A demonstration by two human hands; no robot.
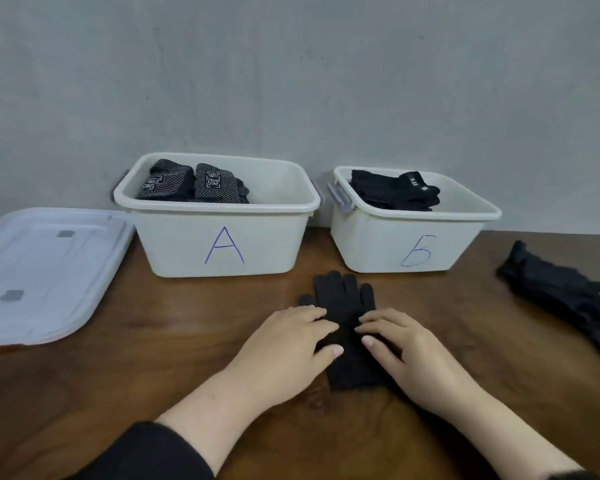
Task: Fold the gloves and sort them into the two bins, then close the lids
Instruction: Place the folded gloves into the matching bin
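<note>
black knit glove (343, 306) flat on the dark brown wooden counter (153, 375) at lower centre of the frame, fingers pointing toward the bins, cuff nearest the bottom edge. left hand (288, 341) pressing on the glove's left side, fingers nearly straight and relaxed, nothing pinched. right hand (402, 344) resting on the glove's right side the same way, fingertips close to the left hand's. cream plastic bin marked "a" (222, 244) at centre left, open, with folded black dotted gloves (194, 183) in its left half. smaller cream plastic bin marked "b" (406, 244) just right of it, open, holding folded plain black gloves (395, 194). translucent white plastic lid (42, 271) flat at far left. loose pile of dark gloves (568, 299) at the right edge.
</note>
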